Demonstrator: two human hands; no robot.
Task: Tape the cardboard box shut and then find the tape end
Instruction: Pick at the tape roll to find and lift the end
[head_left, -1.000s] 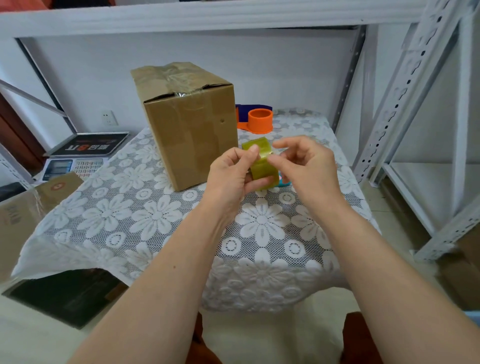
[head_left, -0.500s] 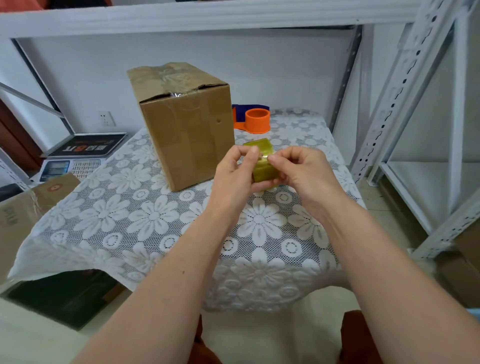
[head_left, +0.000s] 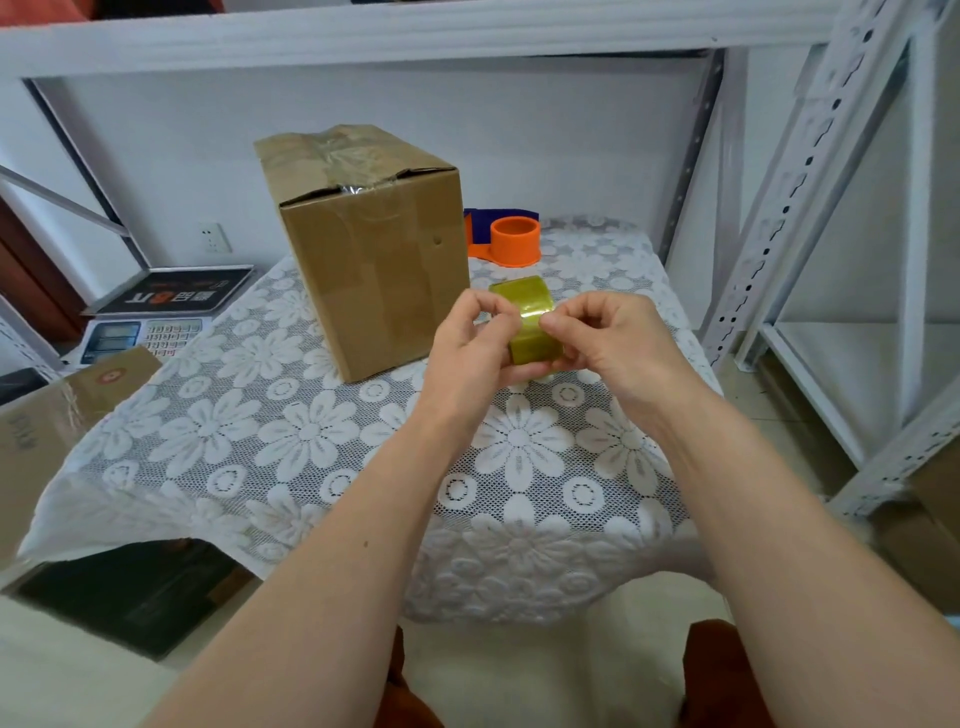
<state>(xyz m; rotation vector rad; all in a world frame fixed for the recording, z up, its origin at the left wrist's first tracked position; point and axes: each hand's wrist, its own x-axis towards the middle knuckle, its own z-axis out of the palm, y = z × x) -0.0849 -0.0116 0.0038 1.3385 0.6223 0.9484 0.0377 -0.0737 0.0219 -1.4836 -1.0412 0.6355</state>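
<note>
Above the table (head_left: 519, 457), a yellowish tape roll (head_left: 530, 325) is being pinched by both hands, left hand (head_left: 475, 343) and right hand (head_left: 610, 340) picking at its surface. Behind sits the taped cardboard box (head_left: 374, 244); next, probably lifting the tape end.

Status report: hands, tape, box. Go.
Left hand and right hand both on tape roll, fingertips picking at its surface. Cardboard box taped across top. Nothing in the way.
</note>
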